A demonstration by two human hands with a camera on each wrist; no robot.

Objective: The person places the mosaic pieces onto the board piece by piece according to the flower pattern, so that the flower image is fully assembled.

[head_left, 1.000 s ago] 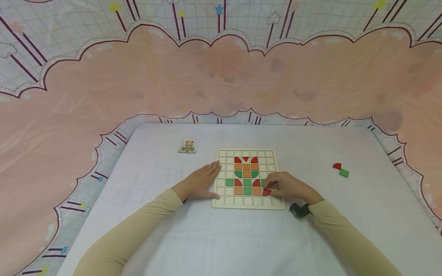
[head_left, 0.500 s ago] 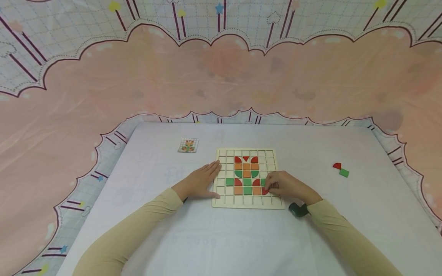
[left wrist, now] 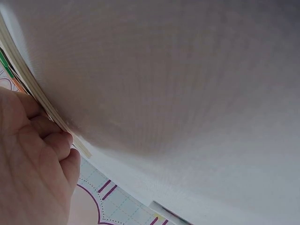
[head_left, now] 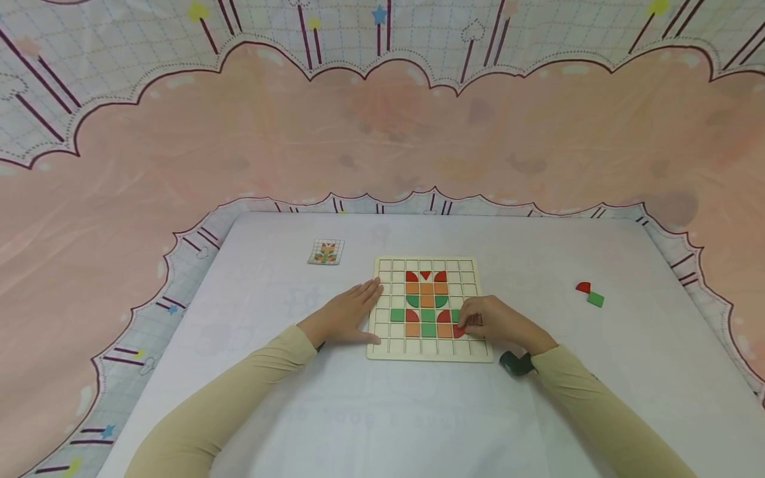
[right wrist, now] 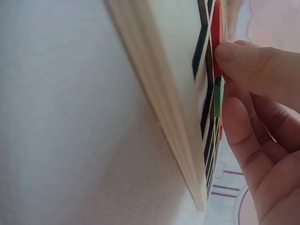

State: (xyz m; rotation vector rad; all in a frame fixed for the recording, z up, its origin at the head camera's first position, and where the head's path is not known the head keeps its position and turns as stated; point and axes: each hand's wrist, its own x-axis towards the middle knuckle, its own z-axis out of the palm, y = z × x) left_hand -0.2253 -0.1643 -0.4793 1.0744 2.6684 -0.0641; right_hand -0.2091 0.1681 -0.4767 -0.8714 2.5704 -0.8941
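A pale wooden grid board (head_left: 430, 359) lies on the white table, with red, orange and green tiles forming a flower-like pattern in its cells. My left hand (head_left: 342, 316) rests along the board's left edge, fingers stretched out and thumb apart. At the lower right of the pattern, the thumb and fingers of my right hand (head_left: 496, 323) hold a red curved tile (head_left: 458, 330), mostly covered by the fingertips. In the right wrist view the thumb touches this red tile (right wrist: 216, 33) at the board's surface, beside a green tile (right wrist: 217, 98).
A small pattern card (head_left: 326, 252) with a similar flower design lies behind and left of the board. To the right are a loose red quarter-circle tile (head_left: 583, 287) and a green square tile (head_left: 595, 300), touching at their corners. A dark wrist-worn device (head_left: 516, 363) hangs below the right wrist.
The right hand has shifted the red tile slightly left, against the orange tile, covering more of it. Over the last half second it has barely moved. The left hand stays in place.
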